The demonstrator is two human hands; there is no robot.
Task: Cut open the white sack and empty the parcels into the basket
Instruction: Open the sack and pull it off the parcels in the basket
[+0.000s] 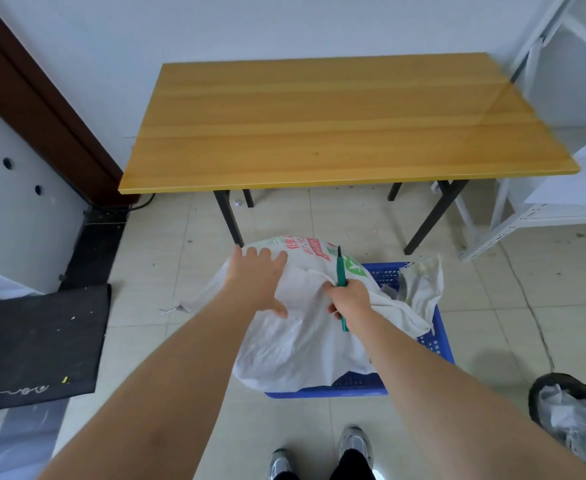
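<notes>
My left hand lies flat, fingers spread, on the far upper side of the white sack. My right hand grips a green cutter, blade tip pointing up and away, and pinches a fold of sack cloth. The sack sits in the blue basket, bulging over its left rim; torn cloth hangs at the basket's far right corner. I see bare tiled floor to the left and a wooden table just beyond.
</notes>
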